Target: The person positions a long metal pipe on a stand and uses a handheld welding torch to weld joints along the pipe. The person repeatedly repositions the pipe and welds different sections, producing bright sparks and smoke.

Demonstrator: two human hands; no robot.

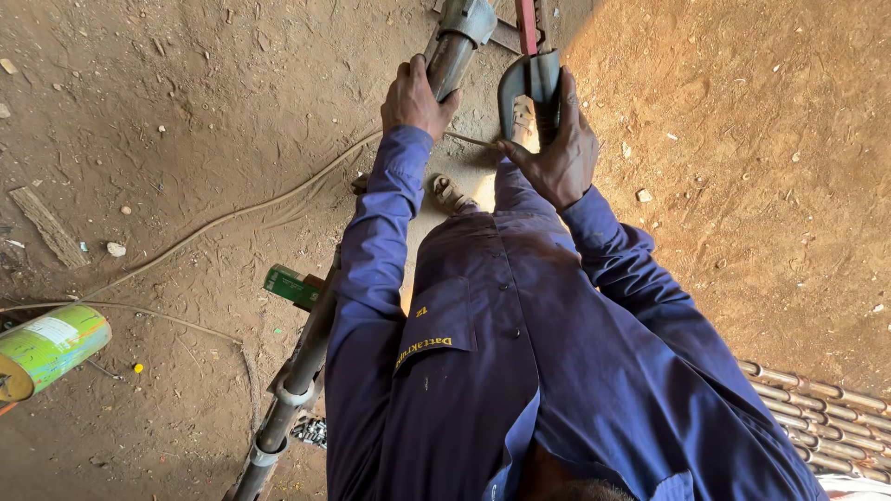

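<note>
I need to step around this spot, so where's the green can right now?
The green can lies on its side on the dirt at the far left edge of the head view, left of the long metal pipe and near a thin cable.

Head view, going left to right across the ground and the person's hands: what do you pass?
Green can → wood scrap → green box → left hand gripping the long pipe → right hand on the curved metal piece → stacked rods.
</note>
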